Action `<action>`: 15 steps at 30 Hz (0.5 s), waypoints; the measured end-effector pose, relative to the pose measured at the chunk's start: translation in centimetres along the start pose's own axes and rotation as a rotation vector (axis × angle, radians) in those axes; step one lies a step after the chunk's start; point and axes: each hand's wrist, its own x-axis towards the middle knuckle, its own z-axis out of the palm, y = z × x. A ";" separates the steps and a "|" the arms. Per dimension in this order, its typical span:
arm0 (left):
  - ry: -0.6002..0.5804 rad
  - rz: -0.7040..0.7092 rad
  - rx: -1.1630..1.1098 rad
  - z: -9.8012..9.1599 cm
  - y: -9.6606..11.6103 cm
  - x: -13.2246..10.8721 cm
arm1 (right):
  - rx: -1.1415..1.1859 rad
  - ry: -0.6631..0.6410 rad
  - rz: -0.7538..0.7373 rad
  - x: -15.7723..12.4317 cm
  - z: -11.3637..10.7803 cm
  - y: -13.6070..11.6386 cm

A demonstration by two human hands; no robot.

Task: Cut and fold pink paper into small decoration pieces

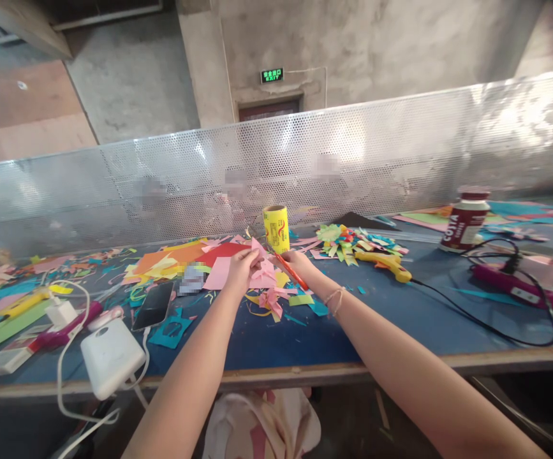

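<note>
Left hand (pixel 243 268): one pink paper (pixel 263 270). Right hand (pixel 301 262): one orange-red tool (pixel 293 273).

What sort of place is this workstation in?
Probably a paper-craft workshop: the blue worktable is strewn with cut colored paper, a corded yellow hot glue gun lies among it, and a green exit sign is mounted on the bare concrete wall.

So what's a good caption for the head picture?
Left hand pinches pink paper, right hand holds an orange tool, amid colourful scraps.
</note>
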 end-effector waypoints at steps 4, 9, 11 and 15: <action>0.103 -0.014 -0.013 -0.2 0.0 0.4 | -0.202 0.037 0.057 0.2 -0.2 1.0; 0.156 0.055 0.065 -0.6 -0.2 0.7 | -0.542 -0.048 0.136 0.1 -0.5 3.2; 0.142 0.078 0.095 -0.7 -0.3 0.8 | -0.602 -0.106 0.141 0.0 -0.7 3.8; 0.094 0.115 0.141 -0.7 -0.6 0.8 | -0.561 0.094 0.018 0.2 -1.1 3.1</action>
